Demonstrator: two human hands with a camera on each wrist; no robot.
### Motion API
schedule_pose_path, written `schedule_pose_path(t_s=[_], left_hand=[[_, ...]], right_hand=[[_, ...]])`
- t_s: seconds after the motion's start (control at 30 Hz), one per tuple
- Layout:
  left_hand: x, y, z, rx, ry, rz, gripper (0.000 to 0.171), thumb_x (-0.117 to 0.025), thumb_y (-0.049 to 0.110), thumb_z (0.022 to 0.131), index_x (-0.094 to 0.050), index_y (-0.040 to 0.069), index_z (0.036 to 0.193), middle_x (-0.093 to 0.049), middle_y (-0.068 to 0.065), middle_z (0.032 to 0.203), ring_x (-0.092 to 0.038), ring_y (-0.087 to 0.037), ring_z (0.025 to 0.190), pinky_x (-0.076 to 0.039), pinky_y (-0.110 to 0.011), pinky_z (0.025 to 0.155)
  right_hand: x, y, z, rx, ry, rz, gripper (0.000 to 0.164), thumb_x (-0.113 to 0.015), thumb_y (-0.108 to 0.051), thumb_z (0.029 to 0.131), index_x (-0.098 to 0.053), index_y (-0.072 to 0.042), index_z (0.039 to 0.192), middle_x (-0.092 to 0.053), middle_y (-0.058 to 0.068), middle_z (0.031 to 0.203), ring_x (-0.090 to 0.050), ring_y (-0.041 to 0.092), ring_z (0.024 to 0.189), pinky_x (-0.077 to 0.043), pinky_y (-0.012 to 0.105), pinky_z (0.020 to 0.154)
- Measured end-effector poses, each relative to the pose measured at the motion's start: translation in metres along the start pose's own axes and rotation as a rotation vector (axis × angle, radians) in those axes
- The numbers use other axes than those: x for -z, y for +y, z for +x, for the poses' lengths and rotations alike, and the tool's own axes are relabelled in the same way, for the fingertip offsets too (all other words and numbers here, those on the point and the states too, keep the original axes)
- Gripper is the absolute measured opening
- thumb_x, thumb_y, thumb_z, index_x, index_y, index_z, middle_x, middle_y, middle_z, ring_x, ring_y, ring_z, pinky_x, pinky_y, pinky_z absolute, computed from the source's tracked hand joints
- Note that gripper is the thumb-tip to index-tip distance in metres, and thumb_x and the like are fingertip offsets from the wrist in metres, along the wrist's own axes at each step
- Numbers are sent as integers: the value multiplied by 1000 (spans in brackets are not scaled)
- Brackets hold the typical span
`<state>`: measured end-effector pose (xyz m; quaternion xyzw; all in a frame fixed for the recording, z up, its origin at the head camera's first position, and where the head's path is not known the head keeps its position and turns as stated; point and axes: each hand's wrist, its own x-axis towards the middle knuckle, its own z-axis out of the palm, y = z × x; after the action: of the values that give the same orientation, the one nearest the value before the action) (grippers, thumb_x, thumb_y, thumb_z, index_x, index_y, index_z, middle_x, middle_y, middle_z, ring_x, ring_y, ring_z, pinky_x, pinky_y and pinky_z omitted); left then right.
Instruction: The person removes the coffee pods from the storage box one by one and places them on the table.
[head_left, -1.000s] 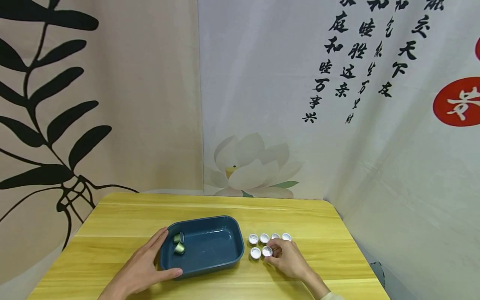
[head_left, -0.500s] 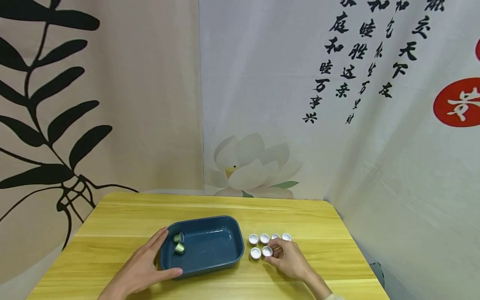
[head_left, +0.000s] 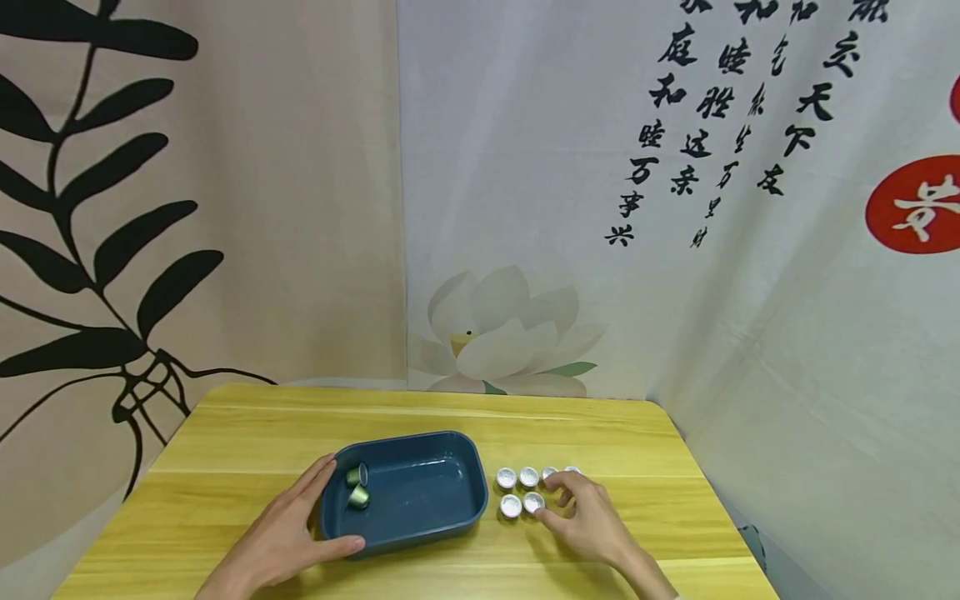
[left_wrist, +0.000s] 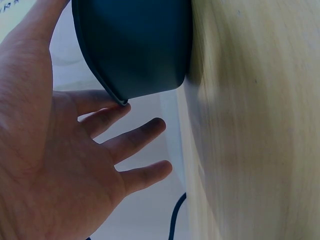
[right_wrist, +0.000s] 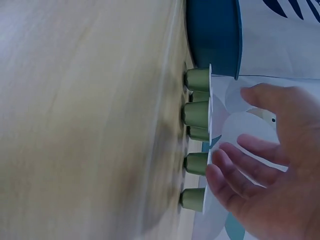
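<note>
In the head view, a dark blue rectangular tray (head_left: 408,537) holds two green coffee capsules, one capsule (head_left: 359,497) in front of another capsule (head_left: 357,475) at its left end. My left hand (head_left: 277,533) spans that end, thumb at the near corner, fingers at the far one; the left wrist view shows them fairly straight and spread. Right of the tray, several capsules stand lid up in two rows. My right hand (head_left: 588,517) is beside the front row's right capsule (head_left: 533,502), thumb and fingers parted, holding nothing. It partly hides the back row's right capsules.
The tray and capsules stand on a yellow wood-grain table (head_left: 360,408). Behind it hangs a printed cloth (head_left: 495,208) with a lotus and dark writing. A dark cable (left_wrist: 177,215) shows beyond the table edge in the left wrist view.
My right thumb and fingers have come off the front row's right capsule and spread apart, and the hand has shifted slightly right. The left hand and tray look unmoved.
</note>
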<state>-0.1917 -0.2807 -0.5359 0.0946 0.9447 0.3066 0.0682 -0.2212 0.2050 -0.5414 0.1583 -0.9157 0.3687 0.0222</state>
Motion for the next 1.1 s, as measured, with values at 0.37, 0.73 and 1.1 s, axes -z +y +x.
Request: schedule_pose_path(t_s=[0.37,0.73,1.1], left_hand=[[1,0,-1,-5,-8,-25,132,-87,72,89,-19,7,182,-18,-26,188,-49,-63,155,-54,-78,112],[1,1,0,3,-8,-20,133,-86,73,89,-19,6,182,-19,-27,188,-46,-64,157,-52,-80,114],[0,1,0,2,-4,-22,133,-87,73,88,-20,5,181,-19,-27,188,-47,-64,157,-53,-80,114]], right_hand=[[4,-9,8,105,58,-96,49,-88,-38,99,-73,-16,141,-75,1,144,-71,27,130,-65,49,108],[3,-31,18,184,-56,-80,69,-83,-48,102,-59,-21,161,-61,6,168,-55,37,158,-48,73,124],[-10,-52,36,282,-113,-87,69,-84,-42,102,-56,-27,164,-56,-4,171,-53,30,161,-51,65,126]])
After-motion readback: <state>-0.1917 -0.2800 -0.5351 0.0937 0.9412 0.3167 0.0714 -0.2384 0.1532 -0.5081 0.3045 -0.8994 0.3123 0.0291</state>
